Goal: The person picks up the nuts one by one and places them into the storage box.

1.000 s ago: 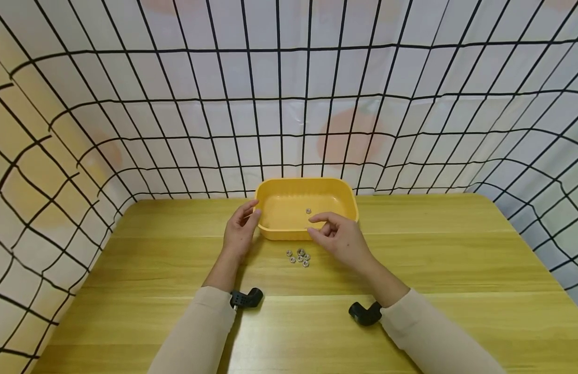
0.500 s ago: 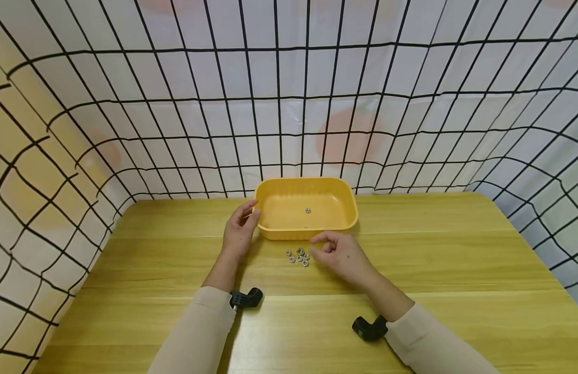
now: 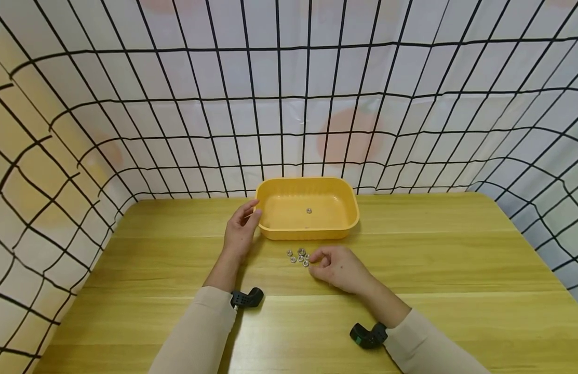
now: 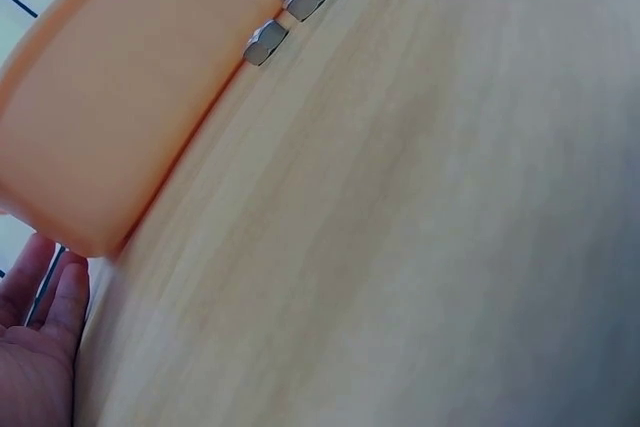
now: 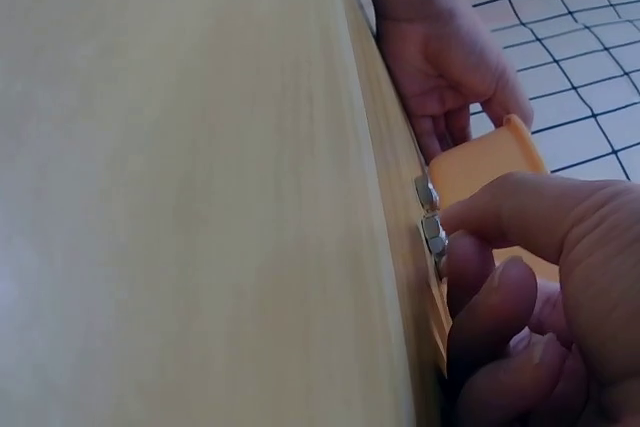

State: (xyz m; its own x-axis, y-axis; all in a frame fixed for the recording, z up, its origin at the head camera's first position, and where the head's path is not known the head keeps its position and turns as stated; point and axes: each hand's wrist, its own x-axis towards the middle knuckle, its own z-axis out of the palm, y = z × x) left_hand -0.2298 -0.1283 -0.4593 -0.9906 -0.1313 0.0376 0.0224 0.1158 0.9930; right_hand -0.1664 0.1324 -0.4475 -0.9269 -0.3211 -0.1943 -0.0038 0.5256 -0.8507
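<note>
Black-gridded pale sheeting (image 3: 293, 72) stands behind the wood-grain table (image 3: 433, 249), yellow tray (image 3: 307, 235) and nuts (image 3: 301, 252).

Left hand (image 3: 239, 231) with fingers loosely bent, right hand (image 3: 342, 269) with thumb and forefinger slightly apart, arms (image 3: 195, 332) angled inward

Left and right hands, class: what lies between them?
Between the left hand and right hand lies a cluster of metal nuts, the yellow tray just beyond, as the head view shows.
</note>
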